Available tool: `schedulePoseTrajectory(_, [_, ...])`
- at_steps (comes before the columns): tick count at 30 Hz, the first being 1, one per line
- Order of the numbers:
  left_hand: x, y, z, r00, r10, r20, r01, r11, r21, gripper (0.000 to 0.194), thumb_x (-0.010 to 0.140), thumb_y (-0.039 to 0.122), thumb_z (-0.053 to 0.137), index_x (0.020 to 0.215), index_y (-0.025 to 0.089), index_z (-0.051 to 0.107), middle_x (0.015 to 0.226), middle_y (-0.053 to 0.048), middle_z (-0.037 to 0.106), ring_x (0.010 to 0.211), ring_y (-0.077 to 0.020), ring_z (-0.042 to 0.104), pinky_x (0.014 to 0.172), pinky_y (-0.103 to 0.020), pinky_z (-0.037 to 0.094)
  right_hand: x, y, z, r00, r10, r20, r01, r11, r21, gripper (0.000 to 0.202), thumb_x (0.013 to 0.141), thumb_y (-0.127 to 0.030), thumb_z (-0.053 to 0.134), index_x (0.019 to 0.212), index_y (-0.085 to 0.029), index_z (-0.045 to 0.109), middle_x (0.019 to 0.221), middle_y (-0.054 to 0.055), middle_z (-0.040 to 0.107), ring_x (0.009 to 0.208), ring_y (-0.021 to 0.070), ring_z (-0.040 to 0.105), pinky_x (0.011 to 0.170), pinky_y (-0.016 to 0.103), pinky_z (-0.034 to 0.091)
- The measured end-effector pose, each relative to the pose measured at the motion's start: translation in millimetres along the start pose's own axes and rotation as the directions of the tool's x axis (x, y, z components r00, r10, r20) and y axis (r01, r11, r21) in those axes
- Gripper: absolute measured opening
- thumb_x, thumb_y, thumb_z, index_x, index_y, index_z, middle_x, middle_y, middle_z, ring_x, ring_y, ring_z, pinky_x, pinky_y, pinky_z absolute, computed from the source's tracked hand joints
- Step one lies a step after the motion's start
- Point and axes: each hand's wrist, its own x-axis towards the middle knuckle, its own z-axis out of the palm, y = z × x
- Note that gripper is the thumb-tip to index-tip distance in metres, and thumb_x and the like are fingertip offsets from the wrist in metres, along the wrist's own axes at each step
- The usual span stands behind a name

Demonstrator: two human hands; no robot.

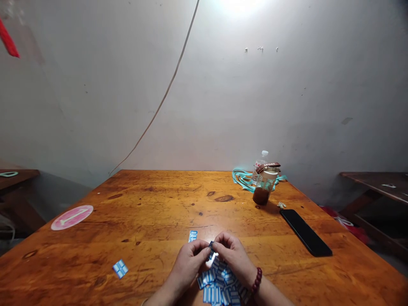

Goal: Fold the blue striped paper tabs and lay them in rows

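Both hands meet over the near middle of the table, above a pile of small blue-and-white pieces (219, 282). My left hand (190, 261) pinches a small dark blue piece (211, 245) between thumb and forefinger. From the other side my right hand (232, 257) pinches the same piece; a dark red bead bracelet is on that wrist. Just beyond the hands lies a blue-and-white piece (193, 236), partly hidden by the left fingers. Another flat blue-and-white piece (120, 269) lies apart on the left.
On the wooden table (159, 212) are a black phone (305, 232) at right, a brown-filled bottle (264, 189), a clear bottle (259, 165) and a turquoise strap (242, 180) behind. A pink round sticker (72, 217) is at left. A wall stands behind.
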Motion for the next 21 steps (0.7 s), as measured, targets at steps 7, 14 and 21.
schedulePoseTrajectory(7, [1.6,-5.3,-0.6,1.000,-0.029,0.011,0.029,0.999,-0.031,0.030,0.064,0.041,0.062,0.066,0.011,0.063,0.049,0.003,0.048,0.040,-0.0074,0.041,0.040,-0.018,0.028,-0.2,-2.4,-0.2,1.000,0.020,0.019,-0.021,0.999,0.038,0.029,0.066,-0.040,0.061,0.061,-0.014,0.050,0.052,-0.005,0.044,0.046,0.0058,0.036,0.044,0.017,0.028])
schedulePoseTrajectory(14, [1.6,-5.7,-0.5,0.999,-0.033,0.004,0.033,0.999,-0.032,0.033,0.062,0.043,0.064,0.066,0.010,0.063,0.049,0.002,0.050,0.042,-0.0084,0.043,0.040,-0.018,0.031,-0.6,-3.4,0.0,1.000,0.027,0.016,-0.028,0.999,0.025,0.031,0.065,-0.042,0.061,0.060,-0.014,0.050,0.051,-0.005,0.044,0.046,0.0059,0.037,0.044,0.017,0.028])
schedulePoseTrajectory(21, [0.9,-4.8,-1.2,1.000,-0.015,0.020,0.015,1.000,-0.011,0.030,0.064,0.040,0.062,0.069,0.010,0.063,0.056,-0.001,0.055,0.047,-0.0097,0.047,0.044,-0.019,0.036,-0.4,0.5,-2.4,1.000,-0.013,0.010,0.013,0.999,-0.046,0.025,0.069,-0.037,0.058,0.061,-0.014,0.051,0.053,-0.005,0.044,0.048,0.0067,0.037,0.045,0.018,0.029])
